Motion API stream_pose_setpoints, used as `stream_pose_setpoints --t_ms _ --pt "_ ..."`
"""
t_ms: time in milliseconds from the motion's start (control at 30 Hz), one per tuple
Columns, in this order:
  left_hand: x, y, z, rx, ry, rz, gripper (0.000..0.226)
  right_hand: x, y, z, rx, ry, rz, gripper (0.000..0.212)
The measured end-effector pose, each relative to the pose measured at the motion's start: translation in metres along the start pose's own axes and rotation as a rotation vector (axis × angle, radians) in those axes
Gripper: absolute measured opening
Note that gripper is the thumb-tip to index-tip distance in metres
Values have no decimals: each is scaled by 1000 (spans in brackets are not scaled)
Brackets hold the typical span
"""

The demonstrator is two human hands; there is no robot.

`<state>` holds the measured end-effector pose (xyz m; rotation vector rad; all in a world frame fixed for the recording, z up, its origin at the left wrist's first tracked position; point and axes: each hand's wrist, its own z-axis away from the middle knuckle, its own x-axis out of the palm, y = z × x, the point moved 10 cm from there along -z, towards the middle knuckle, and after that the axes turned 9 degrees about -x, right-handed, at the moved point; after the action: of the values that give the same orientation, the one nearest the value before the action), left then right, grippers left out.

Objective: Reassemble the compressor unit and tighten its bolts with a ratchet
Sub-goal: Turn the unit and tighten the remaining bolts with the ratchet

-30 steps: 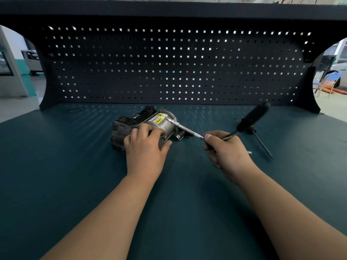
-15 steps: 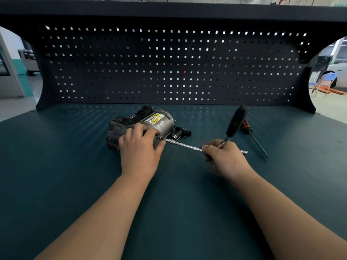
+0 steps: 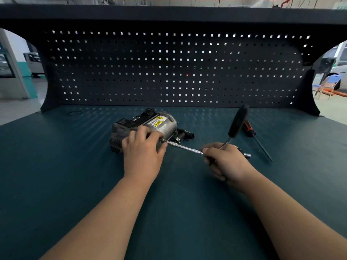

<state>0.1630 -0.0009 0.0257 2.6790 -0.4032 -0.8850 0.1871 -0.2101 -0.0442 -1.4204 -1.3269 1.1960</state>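
The compressor unit (image 3: 159, 124), a silver cylinder with a yellow warning label and a black housing, lies on the green bench top. My left hand (image 3: 142, 152) rests on its near side and holds it down. My right hand (image 3: 223, 162) grips the head of a ratchet (image 3: 237, 124), whose black handle sticks up and away from me. A chrome extension bar (image 3: 187, 148) runs from that hand left to the compressor's near right end, where its tip meets the unit beside my left thumb.
A screwdriver (image 3: 258, 141) with an orange-and-black handle lies to the right of the ratchet. A short chrome socket piece (image 3: 247, 155) lies just behind my right hand. A black pegboard (image 3: 174, 72) closes the back of the bench. A thin ring (image 3: 74, 113) lies far left.
The extension tip dropped from the top of the cylinder to its lower near end. The ratchet handle swung from pointing far right to nearly upright.
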Motion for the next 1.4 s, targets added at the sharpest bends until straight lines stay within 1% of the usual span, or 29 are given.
stream_pose_setpoints --t_ms 67,133,200,267,367,467,567,667,733,800,900,1000,1067,1200,1333,1400 --pt "-1 7 1 74 -9 -43 25 8 11 6 181 -31 -227 19" --pt "-2 17 3 167 -22 -106 26 12 17 13 323 -23 -376 30" --pt "1 31 5 263 -40 -195 24 12 18 15 384 -1 -475 40" --pt "6 43 7 352 -66 -251 24 11 18 15 398 28 -499 45" --pt "13 48 7 448 -95 -246 24 7 22 15 387 65 -393 41" --pt "14 45 7 461 -53 -247 13 1 22 12 331 66 -221 42" --pt "14 47 8 463 -20 -265 31 -7 12 7 209 60 -41 41" --pt "12 47 9 458 18 -261 33 -17 -2 6 61 65 177 35" --pt "12 47 10 452 27 -258 33 -22 -13 10 -51 61 308 24" --pt "11 46 10 439 35 -253 33 -22 -23 14 -153 44 381 12" --pt "10 46 10 428 47 -253 30 -24 -31 22 -218 51 414 11" --pt "10 45 11 413 26 -227 31 -26 -35 28 -236 84 380 23" --pt "12 44 11 397 -10 -231 33 -31 -36 28 -222 133 348 23" --pt "14 41 9 359 -49 -269 39 -37 -27 23 -160 167 286 18" --pt "13 41 10 344 -59 -252 38 -33 -11 19 -45 164 227 40" --pt "13 40 11 360 -48 -246 27 -31 -2 18 25 170 200 47"
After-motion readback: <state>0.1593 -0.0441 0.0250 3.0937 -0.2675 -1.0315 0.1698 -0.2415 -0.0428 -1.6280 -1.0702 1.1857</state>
